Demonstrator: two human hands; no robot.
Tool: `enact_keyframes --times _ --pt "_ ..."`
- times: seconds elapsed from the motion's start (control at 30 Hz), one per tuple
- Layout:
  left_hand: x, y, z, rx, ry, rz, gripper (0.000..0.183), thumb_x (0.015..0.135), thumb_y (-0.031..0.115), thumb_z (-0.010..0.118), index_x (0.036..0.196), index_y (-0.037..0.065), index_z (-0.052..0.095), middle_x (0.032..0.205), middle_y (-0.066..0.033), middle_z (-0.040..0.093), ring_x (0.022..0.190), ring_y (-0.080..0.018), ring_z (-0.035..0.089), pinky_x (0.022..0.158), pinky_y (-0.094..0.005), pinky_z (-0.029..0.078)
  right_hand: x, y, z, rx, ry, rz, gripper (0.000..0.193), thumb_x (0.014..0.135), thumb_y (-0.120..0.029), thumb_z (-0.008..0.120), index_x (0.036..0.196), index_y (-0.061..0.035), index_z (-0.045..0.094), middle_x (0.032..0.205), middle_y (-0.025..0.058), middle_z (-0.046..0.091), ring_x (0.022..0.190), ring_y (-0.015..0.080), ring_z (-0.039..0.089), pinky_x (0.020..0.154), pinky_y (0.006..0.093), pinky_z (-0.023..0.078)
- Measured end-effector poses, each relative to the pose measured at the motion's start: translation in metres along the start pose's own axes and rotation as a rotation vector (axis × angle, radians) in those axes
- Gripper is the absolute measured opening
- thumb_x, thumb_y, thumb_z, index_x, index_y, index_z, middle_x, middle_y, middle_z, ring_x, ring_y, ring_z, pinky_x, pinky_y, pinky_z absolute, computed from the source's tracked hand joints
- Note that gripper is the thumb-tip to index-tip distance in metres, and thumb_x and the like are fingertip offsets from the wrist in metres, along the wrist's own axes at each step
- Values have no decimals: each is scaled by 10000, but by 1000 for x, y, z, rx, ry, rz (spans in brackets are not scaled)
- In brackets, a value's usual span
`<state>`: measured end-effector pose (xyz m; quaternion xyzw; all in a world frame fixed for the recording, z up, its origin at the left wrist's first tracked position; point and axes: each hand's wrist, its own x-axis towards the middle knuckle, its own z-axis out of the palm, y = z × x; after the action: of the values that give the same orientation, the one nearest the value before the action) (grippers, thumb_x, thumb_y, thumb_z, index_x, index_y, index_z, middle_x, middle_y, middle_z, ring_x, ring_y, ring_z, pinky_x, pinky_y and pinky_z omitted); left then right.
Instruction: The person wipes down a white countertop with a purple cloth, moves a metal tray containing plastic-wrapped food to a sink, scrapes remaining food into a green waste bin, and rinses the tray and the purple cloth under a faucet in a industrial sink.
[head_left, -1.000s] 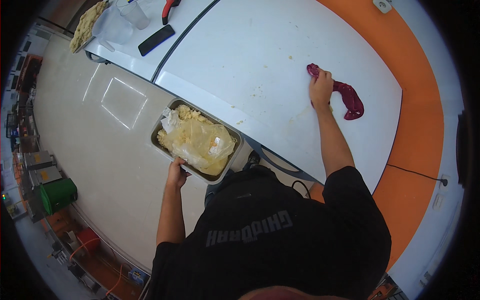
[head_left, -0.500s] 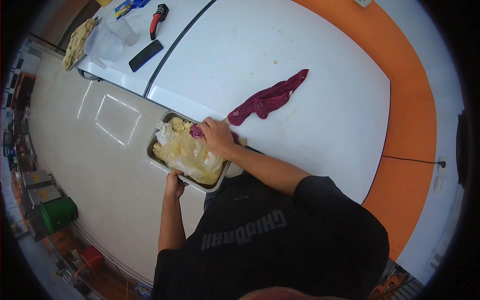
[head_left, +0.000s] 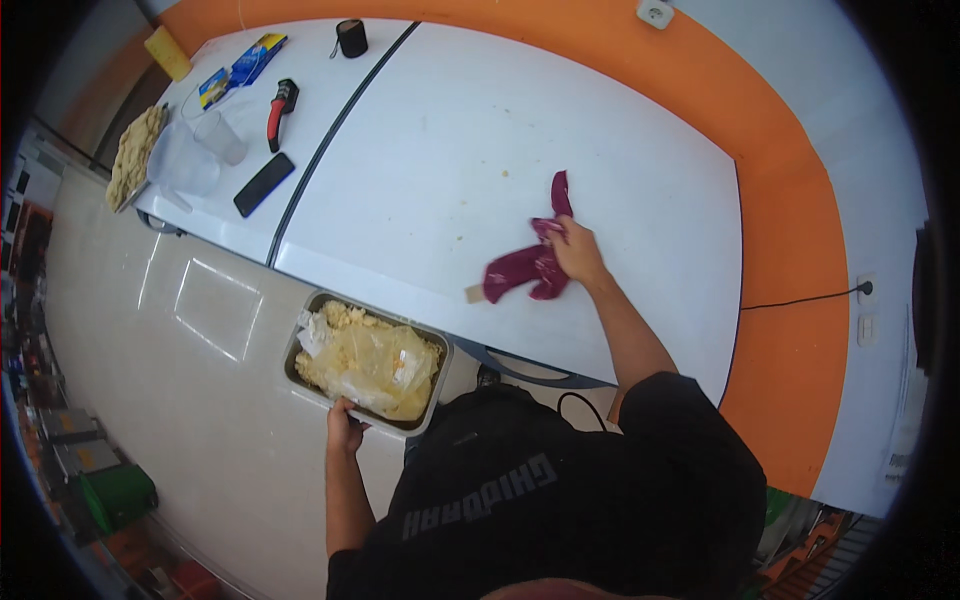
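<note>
My left hand (head_left: 345,425) is closed on the near edge of a grey metal tray (head_left: 441,378), held beside the table's front edge. Inside the tray lie yellowish crumbly scraps (head_left: 352,317) and a crumpled sheet of clear plastic (head_left: 385,365), with a white crumpled piece at the left end. On the white table, my right hand (head_left: 578,252) grips a bunched maroon cloth (head_left: 513,272) dotted with pale crumbs. From the cloth's left end sticks out a small beige tab (head_left: 474,294).
At the table's left are a phone (head_left: 264,185), a red-and-black handheld sharpener (head_left: 281,115), a clear cup (head_left: 220,138), a clear plastic jug (head_left: 185,165) and a tan lumpy mass (head_left: 137,155). A black cylinder (head_left: 351,38) stands farther back. A dark seam (head_left: 330,140) crosses the tabletop.
My right hand has moved from above the tray to the right and now grips the maroon cloth, which is more bunched. My left hand still holds the tray. The view has shifted.
</note>
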<state>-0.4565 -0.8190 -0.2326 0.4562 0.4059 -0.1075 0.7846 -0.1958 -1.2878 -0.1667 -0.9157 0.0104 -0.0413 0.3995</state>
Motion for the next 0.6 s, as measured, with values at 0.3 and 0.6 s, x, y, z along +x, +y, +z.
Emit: enact_keyframes --times 0.3,0.6 --pt "3 -3 -4 6 2 -12 408 742 195 525 1133 79 546 1064 -98 612 988 -287 603 800 -533 519 -9 87 -159 -491 370 519 345 917 -333 535 1026 -21 632 988 254 672 978 423 636 848 489 496" --pt "-4 8 4 -21 -56 -41 482 813 202 506 1266 37 512 1173 -119 611 1062 -309 599 888 -506 505 178 205 -184 -387 647 557 303 939 -246 528 1186 -77 581 1191 268 518 1054 449 583 913 491 491"
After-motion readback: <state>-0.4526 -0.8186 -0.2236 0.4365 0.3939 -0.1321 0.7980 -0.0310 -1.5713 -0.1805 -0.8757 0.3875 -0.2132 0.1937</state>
